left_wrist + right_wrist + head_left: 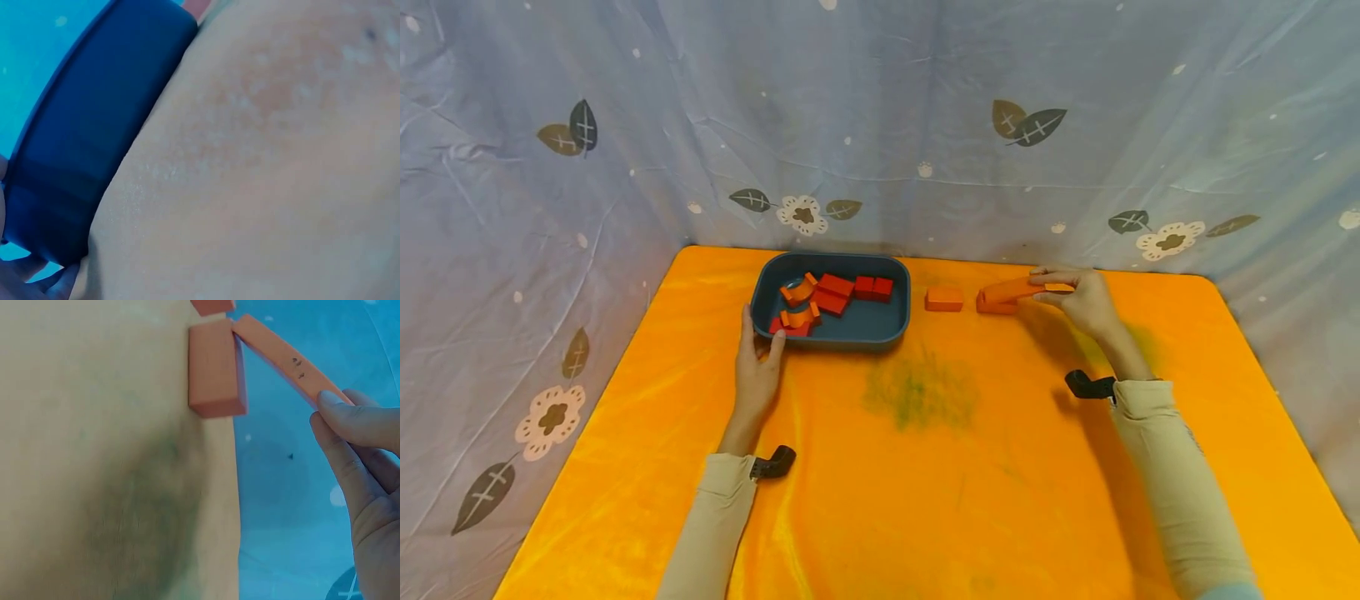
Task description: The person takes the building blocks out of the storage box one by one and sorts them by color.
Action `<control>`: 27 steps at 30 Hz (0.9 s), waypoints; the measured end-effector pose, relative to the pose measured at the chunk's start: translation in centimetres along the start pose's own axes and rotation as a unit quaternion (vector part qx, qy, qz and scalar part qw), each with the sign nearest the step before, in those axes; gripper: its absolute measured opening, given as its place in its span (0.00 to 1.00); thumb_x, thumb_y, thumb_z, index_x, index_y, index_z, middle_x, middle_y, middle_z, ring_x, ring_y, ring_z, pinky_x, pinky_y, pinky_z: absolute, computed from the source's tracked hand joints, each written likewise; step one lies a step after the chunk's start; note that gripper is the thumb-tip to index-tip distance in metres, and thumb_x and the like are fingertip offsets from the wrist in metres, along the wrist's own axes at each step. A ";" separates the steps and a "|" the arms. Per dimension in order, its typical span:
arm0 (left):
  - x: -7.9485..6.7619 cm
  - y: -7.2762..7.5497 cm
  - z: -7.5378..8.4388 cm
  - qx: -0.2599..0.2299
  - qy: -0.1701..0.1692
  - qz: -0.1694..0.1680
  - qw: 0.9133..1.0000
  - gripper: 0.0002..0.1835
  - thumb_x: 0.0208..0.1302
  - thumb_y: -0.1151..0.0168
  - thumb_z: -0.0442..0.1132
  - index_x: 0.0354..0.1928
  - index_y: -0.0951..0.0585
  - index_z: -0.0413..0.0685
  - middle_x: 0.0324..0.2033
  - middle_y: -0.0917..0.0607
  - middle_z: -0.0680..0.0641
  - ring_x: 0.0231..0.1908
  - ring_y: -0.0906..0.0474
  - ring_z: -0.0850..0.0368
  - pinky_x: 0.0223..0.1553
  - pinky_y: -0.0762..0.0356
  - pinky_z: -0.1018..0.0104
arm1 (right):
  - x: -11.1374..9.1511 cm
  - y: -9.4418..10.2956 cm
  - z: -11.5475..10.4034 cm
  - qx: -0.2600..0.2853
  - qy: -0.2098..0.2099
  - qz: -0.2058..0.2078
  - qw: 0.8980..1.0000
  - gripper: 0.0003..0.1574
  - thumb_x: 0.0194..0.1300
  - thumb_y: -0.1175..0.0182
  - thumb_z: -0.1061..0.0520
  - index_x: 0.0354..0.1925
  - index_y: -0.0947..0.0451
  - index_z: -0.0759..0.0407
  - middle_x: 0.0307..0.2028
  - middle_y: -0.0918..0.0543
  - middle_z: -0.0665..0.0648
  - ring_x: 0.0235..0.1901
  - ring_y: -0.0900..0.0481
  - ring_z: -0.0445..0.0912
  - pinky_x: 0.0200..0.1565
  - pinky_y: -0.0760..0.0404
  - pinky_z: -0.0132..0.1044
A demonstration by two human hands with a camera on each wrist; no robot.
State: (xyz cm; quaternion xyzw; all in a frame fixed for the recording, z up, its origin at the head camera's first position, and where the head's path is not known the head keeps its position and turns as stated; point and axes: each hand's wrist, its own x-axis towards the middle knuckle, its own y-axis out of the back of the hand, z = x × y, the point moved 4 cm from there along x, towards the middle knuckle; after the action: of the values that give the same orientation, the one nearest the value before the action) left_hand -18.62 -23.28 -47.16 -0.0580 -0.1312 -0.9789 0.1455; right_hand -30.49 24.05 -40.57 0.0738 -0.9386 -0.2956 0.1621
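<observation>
My left hand [756, 375] holds the left end of a dark blue-grey bin [883, 321], thumb at the near rim and fingers along its outer side. In the left wrist view the bin's wall [106, 119] fills the upper left. Between thumb and fingers, my right hand [1084, 304] pinches one end of a flat orange block [287, 359]. That flat block slants, its far end at the top edge of a thicker orange block [212, 369] on the table. Whether the two touch is hard to tell. Another orange block [943, 299] lies between them and the bin.
Inside the bin are red blocks [833, 294] and two arched orange blocks [801, 317]. A yellow-orange cloth [865, 475] covers the table. Close behind the bin and blocks hangs a grey patterned curtain [880, 125], with more curtain at both sides.
</observation>
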 end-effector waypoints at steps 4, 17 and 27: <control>-0.5 0.1 1.7 -0.006 0.005 -0.011 1.000 0.41 0.74 0.47 0.38 0.78 0.60 0.46 0.77 0.55 0.43 0.72 0.46 0.45 0.69 0.41 0.48 | -0.4 0.8 0.7 -0.010 -0.006 0.015 1.000 0.16 0.55 0.31 0.71 0.45 0.14 0.69 0.52 0.18 0.68 0.49 0.25 0.29 0.48 0.26 0.17; -0.4 0.0 1.8 -0.007 -0.006 -0.005 1.000 0.41 0.74 0.48 0.36 0.78 0.60 0.43 0.76 0.53 0.42 0.70 0.43 0.43 0.68 0.40 0.48 | -2.4 3.7 2.1 -0.054 -0.014 0.042 0.998 0.16 0.55 0.28 0.67 0.45 0.14 0.68 0.49 0.17 0.70 0.44 0.27 0.20 0.49 0.28 0.16; 0.3 -0.1 -0.7 0.004 -0.019 0.008 1.000 0.41 0.74 0.46 0.41 0.78 0.59 0.51 0.76 0.51 0.50 0.70 0.42 0.49 0.67 0.38 0.50 | -2.9 4.2 3.7 -0.074 -0.025 0.048 0.996 0.15 0.55 0.28 0.67 0.44 0.13 0.67 0.48 0.16 0.69 0.43 0.28 0.18 0.47 0.30 0.13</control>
State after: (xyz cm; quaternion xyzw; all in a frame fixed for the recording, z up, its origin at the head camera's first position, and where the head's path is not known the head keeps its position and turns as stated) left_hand -18.93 -23.49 -47.80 -0.0768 -0.1375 -0.9758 0.1514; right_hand -29.25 30.13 -41.72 0.0092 -0.9205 -0.3575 0.1573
